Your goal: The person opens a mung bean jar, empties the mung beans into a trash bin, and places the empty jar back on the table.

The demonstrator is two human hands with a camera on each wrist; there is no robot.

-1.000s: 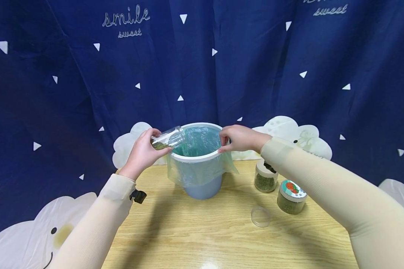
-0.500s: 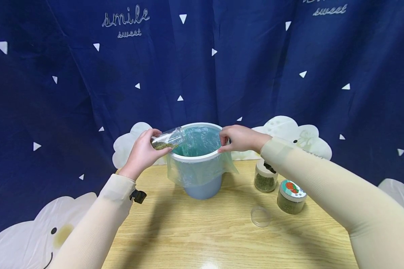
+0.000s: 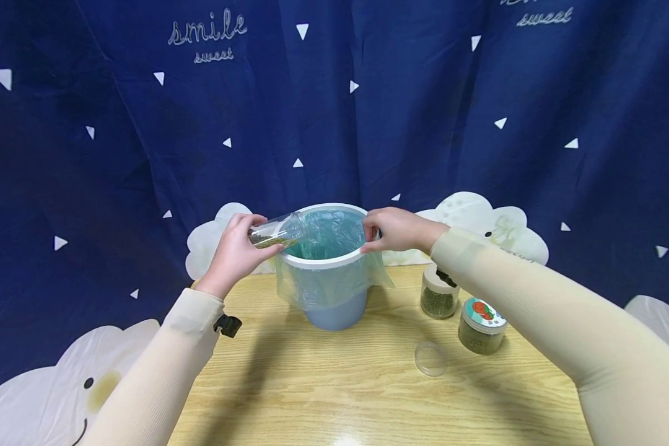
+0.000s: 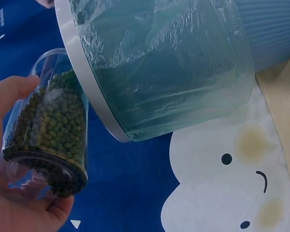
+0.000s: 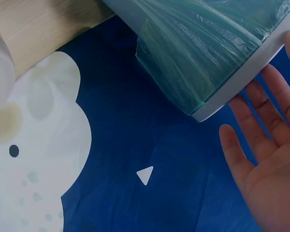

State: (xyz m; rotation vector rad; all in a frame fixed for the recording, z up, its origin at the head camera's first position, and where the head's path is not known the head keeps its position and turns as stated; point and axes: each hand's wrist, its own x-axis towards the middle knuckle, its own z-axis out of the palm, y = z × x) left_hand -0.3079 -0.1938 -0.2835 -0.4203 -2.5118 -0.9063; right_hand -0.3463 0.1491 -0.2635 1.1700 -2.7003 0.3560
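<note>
My left hand (image 3: 238,254) grips a clear jar (image 3: 275,231) tilted over the left side of a blue trash bin (image 3: 337,313), its mouth at the rim. Green mung beans (image 4: 58,121) lie along the jar's lower side, as the left wrist view shows. A thin green bag (image 3: 331,232) lines the bin, its edge folded outside the white rim (image 3: 320,264). On the opposite side my right hand (image 3: 398,229) holds the rim with curled fingers. Several of its fingers (image 5: 256,113) show against the rim in the right wrist view. The bottom of the bin is out of sight.
Right of the bin stand two lidded jars: one with a pale lid and dark green contents (image 3: 438,302), one with a fruit-printed lid (image 3: 482,331). A clear round lid (image 3: 430,359) lies on the wooden table (image 3: 323,390). A blue curtain (image 3: 334,111) hangs behind.
The jar in my left hand tips slightly further, and the mung beans slide from its base toward its mouth. My right hand stays on the rim.
</note>
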